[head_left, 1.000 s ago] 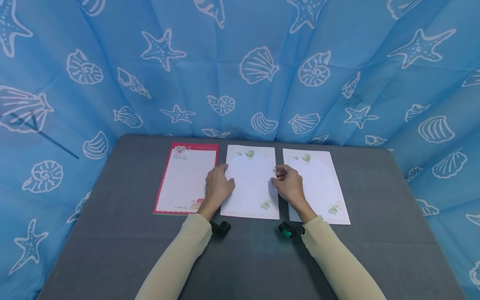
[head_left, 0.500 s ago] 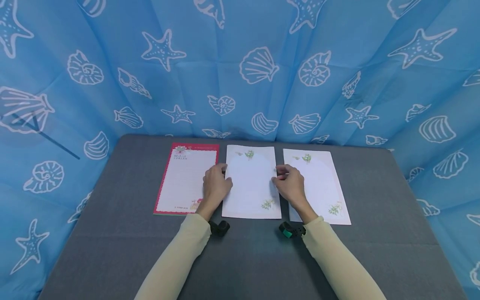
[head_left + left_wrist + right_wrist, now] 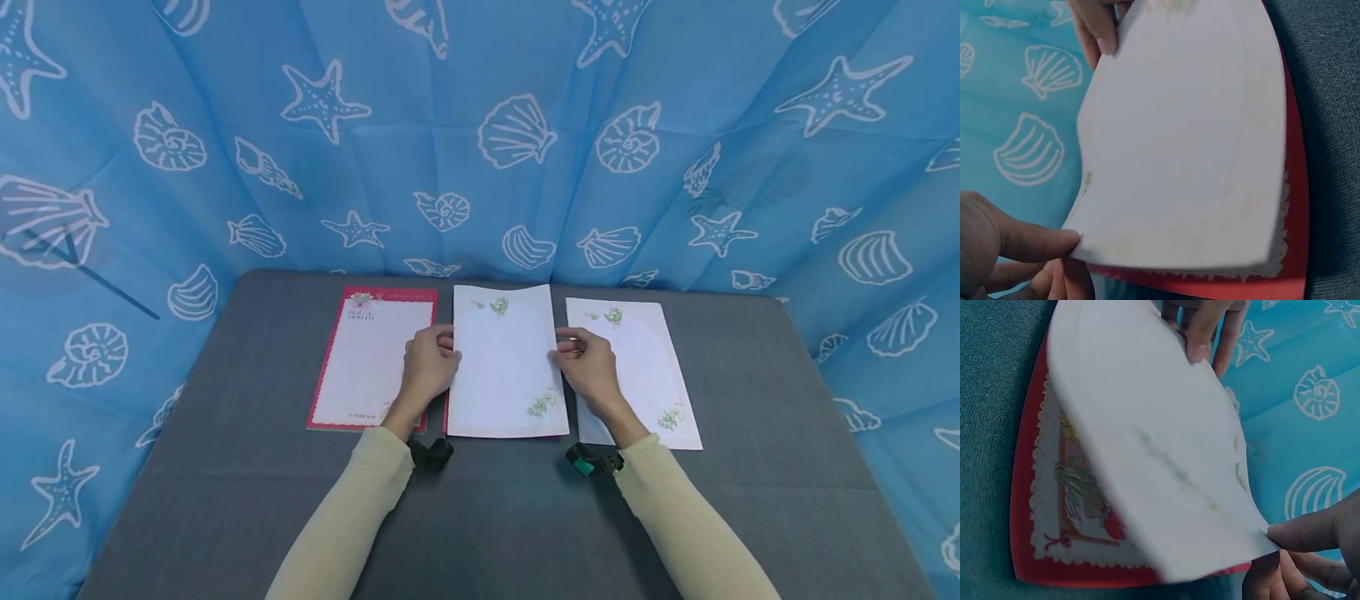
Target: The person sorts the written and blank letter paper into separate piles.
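A white sheet of paper (image 3: 504, 367) with green leaf prints is raised in the middle of the table, bowed between both hands. My left hand (image 3: 427, 367) pinches its left edge between thumb and fingers. On the opposite edge, my right hand (image 3: 591, 371) pinches the paper the same way. Beneath it lies a red-bordered sheet (image 3: 1029, 525) with a scalloped white frame and a food picture, seen in the right wrist view. Its red border (image 3: 1297, 187) also shows past the white paper in the left wrist view.
To the left lies a red-bordered lined sheet (image 3: 360, 358), partly behind my left hand. Another white leaf-printed sheet (image 3: 630, 358) lies at right, partly under my right forearm. The grey table (image 3: 495, 533) meets a blue shell-patterned curtain (image 3: 480, 125) at the back.
The middle white paper has risen from the table and bends, baring red edges of the sheet below. My left hand has shifted slightly left and my right hand slightly right.
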Action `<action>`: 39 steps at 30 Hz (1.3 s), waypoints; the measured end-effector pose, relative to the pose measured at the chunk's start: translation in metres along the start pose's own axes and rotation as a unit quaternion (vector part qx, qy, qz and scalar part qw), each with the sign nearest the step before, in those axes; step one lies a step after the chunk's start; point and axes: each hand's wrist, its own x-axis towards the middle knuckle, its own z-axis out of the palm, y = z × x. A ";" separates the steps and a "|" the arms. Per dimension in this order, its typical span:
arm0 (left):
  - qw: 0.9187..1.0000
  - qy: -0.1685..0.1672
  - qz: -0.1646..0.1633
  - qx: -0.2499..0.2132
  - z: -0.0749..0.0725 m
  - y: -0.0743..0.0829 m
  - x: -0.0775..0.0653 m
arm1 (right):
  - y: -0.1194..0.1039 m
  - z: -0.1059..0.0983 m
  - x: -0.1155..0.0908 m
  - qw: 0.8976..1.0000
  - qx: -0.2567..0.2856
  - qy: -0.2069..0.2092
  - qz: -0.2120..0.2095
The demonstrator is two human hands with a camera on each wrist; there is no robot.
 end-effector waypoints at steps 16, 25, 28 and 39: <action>0.997 -0.024 0.024 -0.067 0.010 0.023 -0.004 | 0.007 -0.041 -0.005 1.000 0.029 0.004 0.005; 0.996 -0.044 0.033 -0.070 0.035 0.039 -0.006 | 0.021 -0.068 -0.009 1.000 0.006 0.021 0.013; 0.994 -0.055 0.036 -0.082 0.045 0.043 -0.007 | 0.028 -0.077 -0.010 1.000 -0.004 0.022 0.013; 0.993 -0.078 0.028 -0.090 0.079 0.053 -0.012 | 0.048 -0.102 -0.016 0.999 -0.013 0.026 0.016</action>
